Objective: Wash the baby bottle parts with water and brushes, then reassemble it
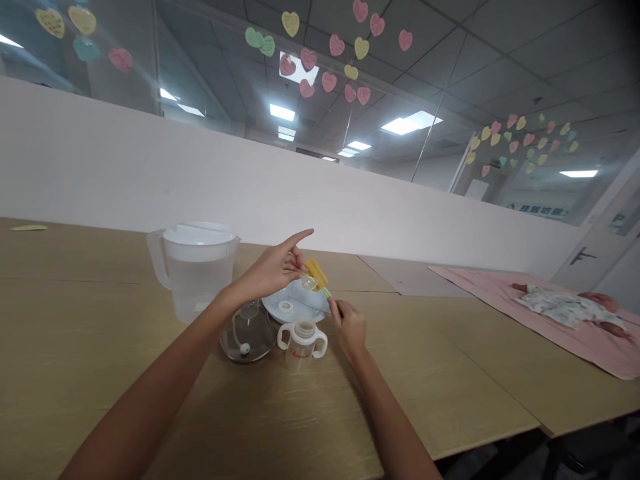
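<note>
My left hand (280,267) pinches a clear bottle teat (309,283), with its index finger pointing out. In my right hand (349,327) is the thin green-and-white handle of a sponge brush (316,273). The brush's yellow sponge head is up against the teat, above a pale blue basin (320,308). A white bottle ring (285,308) lies in the basin. In front of it stands an uncapped baby bottle (301,347) with two white handles. Left of the bottle is a dark see-through dish (254,340) holding clear parts and a tube with a white end.
A lidded water pitcher (200,287) stands behind my left forearm. To the right, a baby-like figure (570,308) in patterned clothes lies on a pink cloth (480,283). A low white wall (280,193) with glass above runs along the table's (440,380) back.
</note>
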`<control>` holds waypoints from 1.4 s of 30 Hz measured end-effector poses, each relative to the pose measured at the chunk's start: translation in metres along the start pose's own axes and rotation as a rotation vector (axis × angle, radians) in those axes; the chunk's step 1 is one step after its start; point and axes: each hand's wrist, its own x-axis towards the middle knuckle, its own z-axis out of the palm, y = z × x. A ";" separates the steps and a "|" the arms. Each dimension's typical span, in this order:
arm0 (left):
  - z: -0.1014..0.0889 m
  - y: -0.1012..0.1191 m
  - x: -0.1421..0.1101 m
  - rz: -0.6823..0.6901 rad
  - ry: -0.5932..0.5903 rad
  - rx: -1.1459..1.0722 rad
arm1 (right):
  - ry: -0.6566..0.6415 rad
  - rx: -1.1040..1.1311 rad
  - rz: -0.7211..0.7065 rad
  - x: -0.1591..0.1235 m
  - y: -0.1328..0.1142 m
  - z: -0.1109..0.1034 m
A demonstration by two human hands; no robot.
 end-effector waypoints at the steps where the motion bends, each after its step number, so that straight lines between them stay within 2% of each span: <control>1: 0.000 0.001 0.000 0.003 0.004 -0.017 | -0.001 -0.001 -0.004 0.000 0.001 0.000; 5: -0.001 0.004 0.000 0.031 0.093 0.090 | 0.033 0.022 -0.068 -0.002 0.002 0.001; 10: -0.002 -0.006 0.003 0.060 0.208 0.199 | 0.070 0.027 -0.155 -0.003 0.003 0.002; 14: -0.005 -0.010 0.003 0.061 0.233 0.274 | 0.082 0.011 -0.164 -0.003 0.003 0.003; 20: -0.009 -0.003 -0.002 0.079 0.243 0.589 | 0.081 -0.027 -0.136 -0.003 0.003 0.004; 23: -0.013 -0.005 -0.004 0.043 0.261 0.691 | 0.069 -0.045 -0.092 -0.002 0.004 0.004; 26: -0.018 -0.012 -0.007 -0.049 0.123 0.762 | 0.066 -0.060 -0.061 -0.002 0.004 0.004; 31: -0.015 -0.026 -0.011 -0.358 -0.280 0.858 | 0.040 -0.067 -0.036 -0.001 0.004 0.004; 33: -0.011 -0.034 -0.011 -0.470 -0.397 0.906 | 0.037 -0.076 -0.032 -0.001 0.004 0.004; 36: -0.005 -0.049 -0.011 -0.560 -0.464 0.951 | 0.018 -0.050 -0.071 -0.002 0.007 0.005; 42: -0.001 -0.071 -0.011 -0.599 -0.507 0.914 | 0.004 0.041 -0.183 -0.007 0.010 0.008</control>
